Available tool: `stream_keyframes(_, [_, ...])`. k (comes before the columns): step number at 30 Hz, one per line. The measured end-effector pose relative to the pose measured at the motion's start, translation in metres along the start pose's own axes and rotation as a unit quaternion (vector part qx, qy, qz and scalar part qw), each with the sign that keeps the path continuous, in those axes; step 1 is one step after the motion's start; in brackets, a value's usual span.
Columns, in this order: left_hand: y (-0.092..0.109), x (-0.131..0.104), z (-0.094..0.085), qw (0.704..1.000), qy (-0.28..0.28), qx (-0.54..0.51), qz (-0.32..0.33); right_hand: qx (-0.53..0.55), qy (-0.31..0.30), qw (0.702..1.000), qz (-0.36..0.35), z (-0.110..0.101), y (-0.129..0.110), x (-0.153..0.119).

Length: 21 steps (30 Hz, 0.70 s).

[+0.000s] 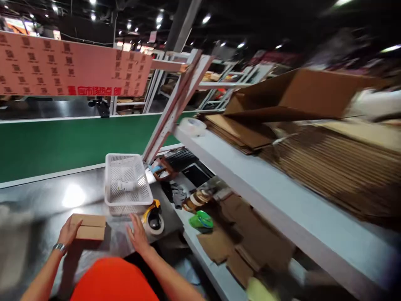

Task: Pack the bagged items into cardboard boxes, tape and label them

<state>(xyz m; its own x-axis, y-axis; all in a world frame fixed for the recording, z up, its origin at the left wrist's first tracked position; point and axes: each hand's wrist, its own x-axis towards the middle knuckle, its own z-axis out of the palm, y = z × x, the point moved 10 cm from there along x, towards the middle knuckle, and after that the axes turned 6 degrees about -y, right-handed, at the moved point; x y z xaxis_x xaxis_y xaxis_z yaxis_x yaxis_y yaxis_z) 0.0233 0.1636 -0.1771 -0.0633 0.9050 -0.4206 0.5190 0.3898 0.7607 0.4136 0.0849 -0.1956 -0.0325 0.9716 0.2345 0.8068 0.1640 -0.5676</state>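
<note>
- The left hand (69, 232) holds the left end of a small box (90, 229), with its thumb on the top.
- The right hand (138, 236) holds nothing. Its fingers are spread, just in front of the white basket (107, 182).
- The box is on the shiny table (40, 190), in front of the basket and a bit to its left. It is plain light brown cardboard. Its top is shut, with a straight line running across the middle. Its near side looks darker and redder.
- A watch (59, 248) is on the left wrist, farther left of the basket than the box.
- The yellow and black tape cutter (153, 218) is at the basket's near right corner, with a tape roll in it.
- A white label (126, 186) shows in the basket. Its print is too small to read.
- A green wall (62, 140) runs behind the basket.
- A pink sign (90, 67) is above that wall, up and left of the basket. It has rows of square codes and big red Chinese writing. Most is blurry, but 市场 can be read.
- A green cup (200, 220) and a shelf (250, 167) piled with flat cardboard (338, 167) are right of the basket.
</note>
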Motion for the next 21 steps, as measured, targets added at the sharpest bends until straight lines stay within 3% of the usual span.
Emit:
stream_keyframes(3, [-0.014,0.012,0.011,1.0,0.001,-0.007,0.016,-0.072,0.047,0.98,0.179,-0.042,0.082,-0.027])
stream_keyframes(6, [-0.01,0.021,0.021,0.997,0.02,0.005,0.08,-0.096,-0.034,0.954,0.281,-0.049,0.12,-0.027])
stream_keyframes(9, [-0.006,0.032,0.028,0.994,0.03,0.003,0.105,-0.094,-0.071,0.934,0.337,-0.048,0.119,-0.006])
stream_keyframes(14, [-0.005,0.042,0.013,0.998,0.052,0.023,0.024,-0.011,-0.007,0.921,0.39,-0.065,0.102,0.011])
stream_keyframes(19, [0.013,0.038,0.0,0.997,0.044,0.062,0.01,0.094,0.045,0.909,0.403,-0.095,0.102,-0.026])
stream_keyframes(21, [0.019,0.035,0.003,0.996,0.036,0.077,0.019,0.204,0.119,0.887,0.398,-0.114,0.093,-0.047])
